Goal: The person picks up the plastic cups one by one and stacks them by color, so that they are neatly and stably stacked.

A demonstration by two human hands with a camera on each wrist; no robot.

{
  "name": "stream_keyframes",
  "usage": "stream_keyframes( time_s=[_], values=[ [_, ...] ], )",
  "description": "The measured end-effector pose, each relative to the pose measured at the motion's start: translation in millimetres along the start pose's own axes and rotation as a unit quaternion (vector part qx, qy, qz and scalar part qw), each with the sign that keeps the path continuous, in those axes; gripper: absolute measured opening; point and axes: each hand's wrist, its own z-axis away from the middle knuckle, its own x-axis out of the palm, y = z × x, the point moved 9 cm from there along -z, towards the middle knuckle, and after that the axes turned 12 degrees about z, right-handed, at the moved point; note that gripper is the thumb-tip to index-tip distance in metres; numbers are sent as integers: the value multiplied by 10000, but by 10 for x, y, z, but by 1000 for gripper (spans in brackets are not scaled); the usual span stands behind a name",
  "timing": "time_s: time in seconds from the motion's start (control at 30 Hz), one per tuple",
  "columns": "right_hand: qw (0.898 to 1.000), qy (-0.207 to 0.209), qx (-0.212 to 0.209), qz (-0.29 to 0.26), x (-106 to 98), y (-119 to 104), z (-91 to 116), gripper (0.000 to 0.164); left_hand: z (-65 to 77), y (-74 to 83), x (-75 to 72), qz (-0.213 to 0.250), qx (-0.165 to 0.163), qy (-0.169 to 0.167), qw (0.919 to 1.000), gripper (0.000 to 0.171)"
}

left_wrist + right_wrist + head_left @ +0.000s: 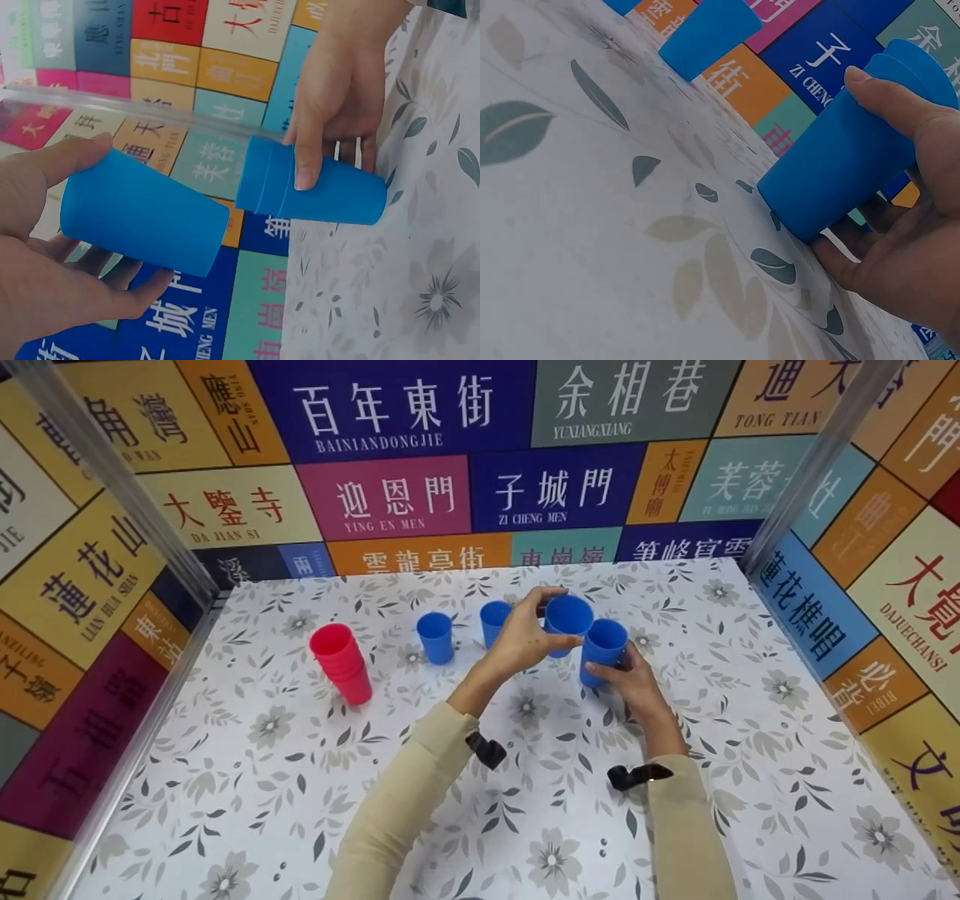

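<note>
My left hand [525, 636] grips a single blue cup [142, 214], thumb and fingers on opposite sides, raised off the table with its mouth tilted toward the head camera. Just right of it, my right hand [632, 679] holds a stack of nested blue cups [319, 184]; several rims show at its top. In the right wrist view, the base of that stack [832, 157] is at the tablecloth, the thumb along its side. A gap separates the held cup from the stack in the left wrist view.
Two more blue cups stand to the left: one alone [435, 639], another [493, 622] partly hidden behind my left hand. Farther left is a leaning-looking stack of red cups [342, 664]. Panels with lettering [390, 495] wall the flowered tabletop [465, 810] at back and sides.
</note>
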Motion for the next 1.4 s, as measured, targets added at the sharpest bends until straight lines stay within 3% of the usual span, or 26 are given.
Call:
stream_keyframes(
  time_s=[0.2, 0.43, 0.63, 1.0, 1.23, 1.4],
  values=[
    [10000, -49, 42, 53, -6, 1, 9, 97, -152, 145, 174, -197, -167, -211, 9994, 73],
    [9999, -125, 84, 18, 13, 2, 26, 100, -341, 188, 246, 120, -501, -225, 9984, 73],
    [9997, -143, 90, 164, 8, 3, 19, 100, -424, 200, 320, -34, -356, -332, 9988, 75],
    [9998, -179, -49, 104, 30, -25, 28, 97, -502, 15, 538, -228, -250, -479, 9983, 73],
    [9998, -175, -135, 27, 31, -37, 26, 96, -526, -52, 591, -318, -250, -423, 9983, 72],
    [9998, -162, -63, 22, 20, -20, 30, 97, -526, -102, 605, -358, -169, -552, 9977, 84]
  ],
)
